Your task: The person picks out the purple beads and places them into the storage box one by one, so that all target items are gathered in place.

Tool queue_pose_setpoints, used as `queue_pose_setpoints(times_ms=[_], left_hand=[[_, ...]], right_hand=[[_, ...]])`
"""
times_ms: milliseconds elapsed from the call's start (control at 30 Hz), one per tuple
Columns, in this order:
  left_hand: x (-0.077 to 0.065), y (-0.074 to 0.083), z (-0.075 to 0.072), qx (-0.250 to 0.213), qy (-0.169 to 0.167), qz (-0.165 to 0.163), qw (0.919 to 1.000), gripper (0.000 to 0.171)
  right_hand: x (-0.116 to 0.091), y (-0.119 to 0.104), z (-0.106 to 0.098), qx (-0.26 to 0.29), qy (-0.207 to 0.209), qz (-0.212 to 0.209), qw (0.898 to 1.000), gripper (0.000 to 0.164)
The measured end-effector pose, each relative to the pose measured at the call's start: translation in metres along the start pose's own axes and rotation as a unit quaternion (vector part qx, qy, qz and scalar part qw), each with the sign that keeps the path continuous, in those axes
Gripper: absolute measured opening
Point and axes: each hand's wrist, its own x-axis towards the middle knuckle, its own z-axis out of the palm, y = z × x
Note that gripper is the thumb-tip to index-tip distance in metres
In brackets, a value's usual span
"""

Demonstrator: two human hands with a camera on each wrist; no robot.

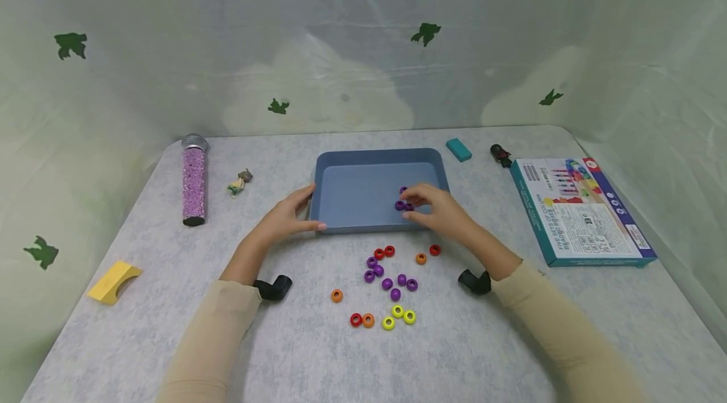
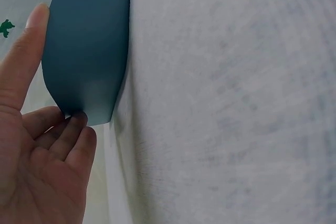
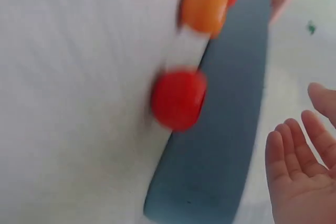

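A blue-grey tray lies at the table's middle back. My left hand holds its near left corner, with the thumb at the front rim and the fingers against the side; the left wrist view shows the fingertips touching the wall. Over the tray's right part hovers my right hand, its fingers loosely bent around empty space. A few purple beads lie in the tray by those fingertips. In the right wrist view, the palm faces up with nothing held. Loose purple beads lie before the tray.
Red beads, orange beads and yellow beads are scattered nearby. Leftward are a glittery microphone, a small figurine and a yellow arch block. Rightward are a teal block, a dark figurine and a game box.
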Motion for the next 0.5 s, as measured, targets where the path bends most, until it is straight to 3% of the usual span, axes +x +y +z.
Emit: queue_pose_setpoints(times_ms=[133,233,500], left_hand=[[0.0,0.0,0.0,-0.003,-0.004,-0.001,1.0,0.097],[0.0,0.0,0.0,-0.006,-0.006,-0.004,1.0,0.097],[0.0,0.0,0.0,-0.004,-0.006,-0.005,1.0,0.096]], right_hand=[[-0.03,-0.031,-0.001,0.022,-0.011,-0.032,0.999,0.032],[-0.05,-0.048,0.003,0.048,-0.034,-0.033,0.998,0.032],[-0.079,-0.019,0.031,0.054,-0.119,-0.006,0.991,0.03]])
